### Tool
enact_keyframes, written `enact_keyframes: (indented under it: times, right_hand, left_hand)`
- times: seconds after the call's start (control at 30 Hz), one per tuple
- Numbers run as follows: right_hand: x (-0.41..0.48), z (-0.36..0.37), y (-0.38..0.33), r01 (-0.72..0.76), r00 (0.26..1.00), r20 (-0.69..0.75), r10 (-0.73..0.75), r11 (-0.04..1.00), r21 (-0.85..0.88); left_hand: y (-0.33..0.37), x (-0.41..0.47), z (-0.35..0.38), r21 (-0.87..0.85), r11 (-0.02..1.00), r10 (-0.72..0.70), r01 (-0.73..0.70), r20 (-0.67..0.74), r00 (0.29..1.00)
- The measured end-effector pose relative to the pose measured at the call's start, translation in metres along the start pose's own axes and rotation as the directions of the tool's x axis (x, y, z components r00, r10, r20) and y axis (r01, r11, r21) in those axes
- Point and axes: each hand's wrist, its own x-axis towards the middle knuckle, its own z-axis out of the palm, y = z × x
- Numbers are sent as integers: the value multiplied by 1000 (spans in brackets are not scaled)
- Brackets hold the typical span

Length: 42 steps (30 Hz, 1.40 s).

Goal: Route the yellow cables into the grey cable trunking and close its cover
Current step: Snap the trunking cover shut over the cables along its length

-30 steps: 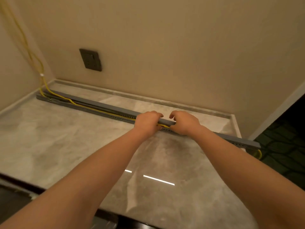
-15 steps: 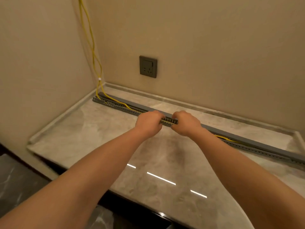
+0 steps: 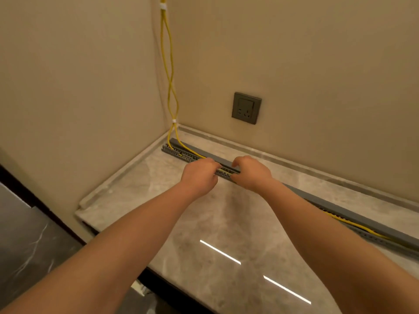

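Marble counter (image 3: 204,223) in beige wall corner, grey cable trunking (image 3: 340,210) lying along far edge with yellow cables (image 3: 169,87) dropping in at far left. Left hand (image 3: 199,175) and right hand (image 3: 250,172) curled shut on trunking mid-run, cables between fingers. Likely risk: cable popping out of slotted wall or pinched under cover (image 3: 204,152) at right, still riding proud there.

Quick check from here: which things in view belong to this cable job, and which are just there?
Job: yellow cables, grey cable trunking, its cover, left hand, right hand.

Not involved: wall socket, marble counter.
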Motion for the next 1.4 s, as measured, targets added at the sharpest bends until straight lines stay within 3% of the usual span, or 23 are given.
enact_keyframes:
  times: [0.27,0.4,0.7,0.83,1.13,1.4]
  right_hand:
    - [53,15,-39,62,997,48,-65,997,47]
    - [76,27,-46,-21,998,55,16,996,92]
    - [128,61,-95,-140,990,49,134,973,186]
    - [147,66,-112,-212,977,64,203,958,194]
    - [168,81,-119,-465,885,126,447,860,210]
    - [177,87,-121,-504,864,117,490,840,201]
  left_hand:
    - [-54,22,6,-22,997,-69,69,26,997]
    - [-85,49,13,-4,999,49,-49,6,999]
    - [-156,96,32,157,924,326,-350,160,932]
    - [-172,108,36,159,924,338,-347,79,938]
    - [-190,118,35,153,919,356,-363,69,932]
    - [-220,118,35,54,949,311,-311,2,950]
